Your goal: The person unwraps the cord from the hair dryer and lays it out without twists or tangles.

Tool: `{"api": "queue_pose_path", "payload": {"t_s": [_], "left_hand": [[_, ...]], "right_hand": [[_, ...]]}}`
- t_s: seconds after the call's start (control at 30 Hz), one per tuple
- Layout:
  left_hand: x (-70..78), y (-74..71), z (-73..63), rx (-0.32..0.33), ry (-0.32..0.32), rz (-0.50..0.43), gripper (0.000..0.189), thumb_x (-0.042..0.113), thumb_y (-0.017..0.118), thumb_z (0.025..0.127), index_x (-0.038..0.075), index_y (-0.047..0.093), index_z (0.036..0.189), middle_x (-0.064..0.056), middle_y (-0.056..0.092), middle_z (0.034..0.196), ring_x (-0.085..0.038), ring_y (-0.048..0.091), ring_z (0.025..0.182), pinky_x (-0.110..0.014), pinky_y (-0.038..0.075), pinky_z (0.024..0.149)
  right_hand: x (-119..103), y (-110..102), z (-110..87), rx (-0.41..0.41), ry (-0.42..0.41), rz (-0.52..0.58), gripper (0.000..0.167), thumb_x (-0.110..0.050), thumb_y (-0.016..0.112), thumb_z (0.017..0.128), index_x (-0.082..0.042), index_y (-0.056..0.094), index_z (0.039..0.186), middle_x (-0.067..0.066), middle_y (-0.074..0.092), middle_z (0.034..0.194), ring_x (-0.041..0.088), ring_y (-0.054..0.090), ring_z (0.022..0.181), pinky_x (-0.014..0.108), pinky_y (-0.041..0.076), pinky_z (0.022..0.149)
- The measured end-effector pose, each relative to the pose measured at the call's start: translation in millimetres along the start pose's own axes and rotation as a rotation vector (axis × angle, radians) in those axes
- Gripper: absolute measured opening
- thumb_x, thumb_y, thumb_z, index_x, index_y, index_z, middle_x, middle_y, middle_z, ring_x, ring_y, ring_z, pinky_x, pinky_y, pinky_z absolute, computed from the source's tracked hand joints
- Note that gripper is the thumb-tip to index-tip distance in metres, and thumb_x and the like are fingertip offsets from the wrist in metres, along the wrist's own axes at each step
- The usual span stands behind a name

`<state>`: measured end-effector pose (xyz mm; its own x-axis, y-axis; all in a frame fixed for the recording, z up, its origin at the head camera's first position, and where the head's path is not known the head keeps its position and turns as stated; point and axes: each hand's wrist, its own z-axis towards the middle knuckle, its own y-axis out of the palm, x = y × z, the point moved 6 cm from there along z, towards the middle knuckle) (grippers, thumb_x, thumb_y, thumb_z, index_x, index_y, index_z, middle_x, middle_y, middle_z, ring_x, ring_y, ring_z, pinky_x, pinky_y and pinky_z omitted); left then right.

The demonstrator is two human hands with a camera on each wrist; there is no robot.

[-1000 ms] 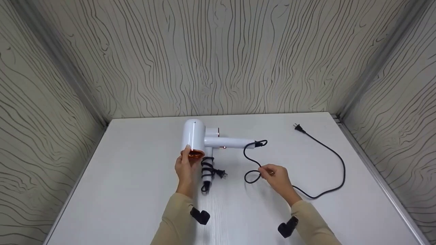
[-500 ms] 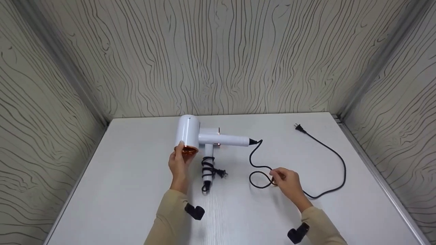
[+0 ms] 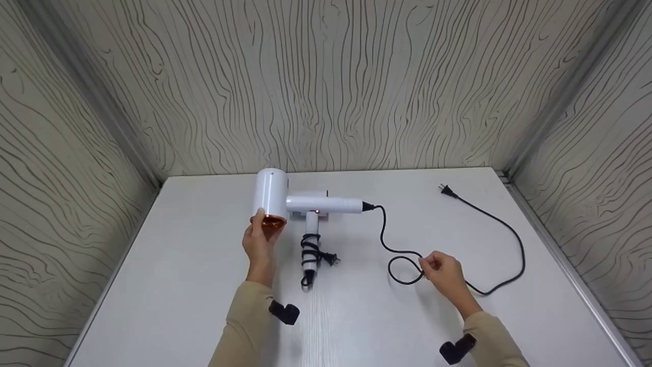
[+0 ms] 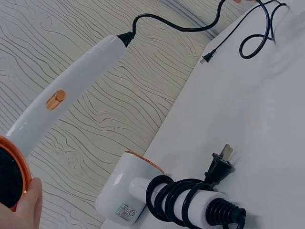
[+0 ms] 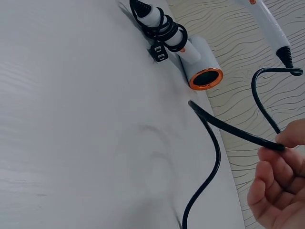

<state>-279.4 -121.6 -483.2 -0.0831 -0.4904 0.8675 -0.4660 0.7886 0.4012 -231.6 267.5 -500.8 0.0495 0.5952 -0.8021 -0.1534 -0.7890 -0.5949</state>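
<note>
My left hand [image 3: 259,248] grips a white hair dryer [image 3: 270,191] by its barrel, close to the copper-coloured rim. The dryer is held above the table with its handle pointing right; in the left wrist view that handle [image 4: 71,86] shows a copper switch. Between thumb and fingertips, my right hand [image 3: 445,275] pinches the dryer's black cord [image 3: 383,229], which makes a small loop there. Beyond the hand, the cord runs over the table to a two-pin plug [image 3: 447,190]. A second white hair dryer [image 3: 311,225] lies beneath, partly hidden by the held one.
Around the second dryer's handle a black cord [image 4: 186,200] is wound, its plug [image 3: 331,259] sticking out to the right. Both dryers are over a white table [image 3: 193,285]. Wood-patterned panels [image 3: 326,86] stand behind it and at both sides.
My left hand has moved left and slightly away from me with the held hair dryer. My right hand has moved right, pinching the cord, and the cord between the hands has stretched out.
</note>
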Motion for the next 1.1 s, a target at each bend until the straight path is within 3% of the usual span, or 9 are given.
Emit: {"api": "queue_pose_path", "payload": {"t_s": [0.17, 0.37, 0.57, 0.77, 0.9, 1.1], "left_hand": [[-1.9, -3.7, 0.5, 0.009, -0.001, 0.017, 0.065, 0.044, 0.049, 0.096, -0.002, 0.034, 0.141, -0.019, 0.044, 0.141, -0.026, 0.057, 0.118, -0.035, 0.051, 0.103], [-4.8, -2.9, 1.1, 0.011, -0.008, 0.017, 0.065, 0.043, 0.051, 0.096, -0.003, 0.034, 0.14, -0.02, 0.044, 0.139, -0.022, 0.061, 0.111, -0.032, 0.051, 0.101], [-3.9, 0.3, 0.7, -0.009, 0.003, 0.032, 0.066, 0.041, 0.053, 0.096, -0.001, 0.031, 0.142, -0.02, 0.044, 0.139, -0.016, 0.064, 0.103, -0.027, 0.052, 0.1], [-2.7, 8.0, -1.4, -0.022, 0.041, 0.008, 0.058, 0.033, 0.055, 0.096, -0.004, 0.036, 0.137, -0.018, 0.053, 0.124, -0.007, 0.067, 0.084, -0.024, 0.057, 0.091], [-2.4, 13.4, -3.5, -0.032, 0.05, 0.042, 0.058, 0.034, 0.056, 0.095, -0.002, 0.036, 0.138, -0.019, 0.055, 0.125, -0.007, 0.068, 0.086, -0.026, 0.056, 0.093], [-3.6, 20.7, -6.1, -0.045, 0.039, 0.082, 0.063, 0.037, 0.056, 0.095, 0.001, 0.034, 0.141, -0.021, 0.053, 0.133, -0.012, 0.067, 0.097, -0.033, 0.051, 0.104]], "right_hand": [[-3, 1, -0.3, -0.008, 0.011, 0.008, 0.017, -0.002, 0.065, 0.087, 0.002, 0.059, 0.072, -0.001, 0.052, 0.062, 0.001, 0.045, 0.056, 0.015, 0.038, 0.052], [-12, 23, -6.2, -0.107, -0.025, -0.017, 0.017, -0.003, 0.066, 0.086, -0.002, 0.058, 0.071, 0.0, 0.051, 0.064, 0.004, 0.041, 0.059, 0.016, 0.035, 0.052], [-23, 53, -14.6, -0.205, -0.135, -0.074, 0.018, -0.002, 0.066, 0.085, -0.003, 0.056, 0.069, 0.003, 0.056, 0.065, 0.002, 0.041, 0.058, 0.016, 0.036, 0.05], [-39, 82, -20.7, -0.286, -0.261, -0.157, 0.018, -0.001, 0.067, 0.083, -0.005, 0.056, 0.07, 0.0, 0.054, 0.064, 0.001, 0.041, 0.059, 0.015, 0.035, 0.049], [-46, 94, -19.8, -0.282, -0.346, -0.273, 0.019, -0.001, 0.069, 0.083, -0.008, 0.056, 0.07, -0.004, 0.052, 0.065, 0.003, 0.04, 0.062, 0.015, 0.034, 0.053], [-50, 103, -10.8, -0.166, -0.475, -0.429, 0.02, -0.003, 0.073, 0.081, -0.011, 0.057, 0.071, -0.004, 0.054, 0.068, 0.003, 0.041, 0.066, 0.017, 0.04, 0.056]]}}
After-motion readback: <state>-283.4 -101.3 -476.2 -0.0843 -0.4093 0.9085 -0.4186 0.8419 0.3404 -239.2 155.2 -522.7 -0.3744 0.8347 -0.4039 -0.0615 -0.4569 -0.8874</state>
